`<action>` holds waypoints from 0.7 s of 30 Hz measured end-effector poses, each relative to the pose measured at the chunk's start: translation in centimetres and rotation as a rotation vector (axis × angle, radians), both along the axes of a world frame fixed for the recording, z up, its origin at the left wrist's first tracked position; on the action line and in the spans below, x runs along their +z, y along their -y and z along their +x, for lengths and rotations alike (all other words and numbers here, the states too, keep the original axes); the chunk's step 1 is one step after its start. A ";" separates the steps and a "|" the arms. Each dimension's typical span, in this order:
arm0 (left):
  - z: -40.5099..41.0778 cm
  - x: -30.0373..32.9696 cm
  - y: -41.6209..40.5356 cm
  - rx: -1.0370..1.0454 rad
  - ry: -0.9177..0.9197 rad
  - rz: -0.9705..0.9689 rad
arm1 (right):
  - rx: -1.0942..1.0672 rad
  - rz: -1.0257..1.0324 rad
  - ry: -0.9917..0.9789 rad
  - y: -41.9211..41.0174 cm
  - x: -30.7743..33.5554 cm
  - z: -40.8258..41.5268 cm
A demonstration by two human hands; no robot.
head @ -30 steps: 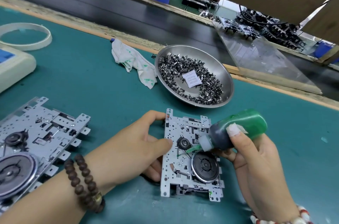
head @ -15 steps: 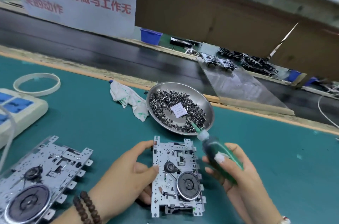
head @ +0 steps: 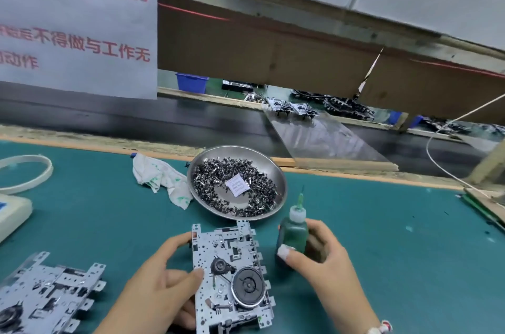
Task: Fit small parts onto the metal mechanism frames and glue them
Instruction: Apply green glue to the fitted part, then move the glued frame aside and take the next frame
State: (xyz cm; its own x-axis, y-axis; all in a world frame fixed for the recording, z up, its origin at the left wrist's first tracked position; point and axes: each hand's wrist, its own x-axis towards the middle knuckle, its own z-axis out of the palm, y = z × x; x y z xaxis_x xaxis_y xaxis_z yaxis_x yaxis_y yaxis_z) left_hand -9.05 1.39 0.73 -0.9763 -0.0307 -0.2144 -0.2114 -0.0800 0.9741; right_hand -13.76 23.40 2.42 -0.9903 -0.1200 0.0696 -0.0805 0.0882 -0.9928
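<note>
A silver metal mechanism frame (head: 232,276) with a black flywheel lies on the green mat at the bottom centre. My left hand (head: 161,281) grips its left edge, thumb on the upper corner and a fingertip on its face. My right hand (head: 322,260) holds a green glue bottle (head: 293,232) upright just right of the frame, its thin nozzle pointing up. A steel dish (head: 280,183) behind the frame holds many small dark parts and a white paper slip.
A second mechanism frame (head: 46,298) lies at the bottom left. A crumpled white cloth (head: 158,175) sits left of the dish. A white ring (head: 27,172) and a beige box (head: 12,213) are at the far left. A black conveyor (head: 109,120) runs behind the mat.
My right hand has lifted the glue bottle off the frame and turned it upright to the right of it. The camera has tilted up. My left hand still holds the frame.
</note>
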 end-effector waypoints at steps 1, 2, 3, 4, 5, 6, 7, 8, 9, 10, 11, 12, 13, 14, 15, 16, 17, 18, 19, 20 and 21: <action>0.0 0.2 0.0 0.014 -0.005 0.023 | -0.011 0.015 -0.008 -0.1 -0.2 -0.1; 0.0 0.3 0.1 0.029 -0.016 0.035 | -0.019 0.046 -0.019 -0.2 -0.3 -0.2; 0.1 0.4 0.1 0.044 -0.029 0.037 | -0.019 0.090 -0.029 -0.3 -0.5 -0.2; 0.1 0.6 0.1 0.058 -0.040 0.041 | -0.016 0.140 -0.031 -0.4 -0.6 -0.3; 0.1 0.7 0.2 0.077 -0.047 0.050 | -0.013 0.182 -0.032 -0.5 -0.8 -0.3; 0.1 0.9 0.2 0.095 -0.052 0.061 | -0.011 0.211 -0.034 -0.6 -0.9 -0.3; 0.1 1.2 0.3 0.112 -0.058 0.072 | -0.014 0.228 -0.039 -0.6 -1.0 -0.4; 0.2 1.4 0.4 0.126 -0.064 0.080 | -0.014 0.242 -0.035 -0.6 -1.0 -0.4; 0.3 1.7 0.5 0.137 -0.067 0.092 | -0.006 0.252 -0.034 -0.8 -1.0 -0.3; 0.5 2.0 0.7 0.147 -0.069 0.107 | 0.008 0.277 -0.027 -0.9 -0.9 -0.1; 0.7 2.5 0.8 0.154 -0.067 0.127 | 0.019 0.303 -0.032 -1.3 -0.8 0.1; 1.0 3.0 1.0 0.160 -0.065 0.144 | 0.007 0.330 -0.041 -1.6 -0.4 0.5; 1.3 3.6 1.2 0.165 -0.064 0.155 | -0.038 0.315 -0.078 -1.9 0.1 1.0; 1.6 4.3 1.3 0.169 -0.069 0.159 | -0.115 0.258 -0.129 -2.2 0.9 1.7; 1.9 5.0 1.3 0.170 -0.080 0.162 | -0.197 0.177 -0.200 -2.6 1.7 2.5; 2.0 5.8 1.2 0.165 -0.100 0.165 | -0.257 0.082 -0.235 -2.5 2.9 3.3; 2.1 6.7 0.9 0.160 -0.124 0.171 | -0.304 0.024 -0.253 -2.0 4.2 4.0; 2.0 7.6 0.5 0.152 -0.147 0.179 | -0.293 0.035 -0.283 -1.5 5.2 5.0; 1.9 8.5 0.0 0.139 -0.167 0.186 | -0.240 0.062 -0.289 -0.9 6.2 5.5; 1.6 9.4 -0.7 0.114 -0.185 0.190 | -0.172 0.126 -0.254 -0.4 6.9 5.6; 1.4 10.3 -1.4 0.078 -0.207 0.190 | -0.144 0.200 -0.213 0.1 7.5 5.8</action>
